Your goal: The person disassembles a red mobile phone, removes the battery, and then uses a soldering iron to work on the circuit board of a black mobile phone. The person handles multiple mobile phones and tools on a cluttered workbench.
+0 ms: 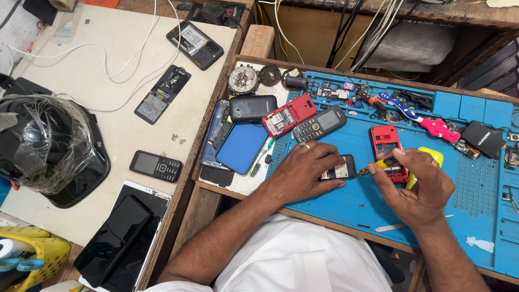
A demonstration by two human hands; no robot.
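On the blue work mat [346, 205] my left hand [305, 170], a ring on one finger, presses down on a small opened black phone [341, 170]. My right hand [416, 184] grips a yellow-handled screwdriver [378, 165], its tip pointing left toward that phone. Just behind the right hand lies an opened red phone [385, 141], and a yellow object [432, 157] shows behind the fingers.
A grey keypad phone [319, 124], a red phone shell [289, 114], a black phone [252, 108] and a blue panel [241, 147] lie left of the mat. Small parts and a pink-handled toothbrush [438, 128] line the mat's back. A helmet [46, 146] and more phones occupy the white table [108, 135].
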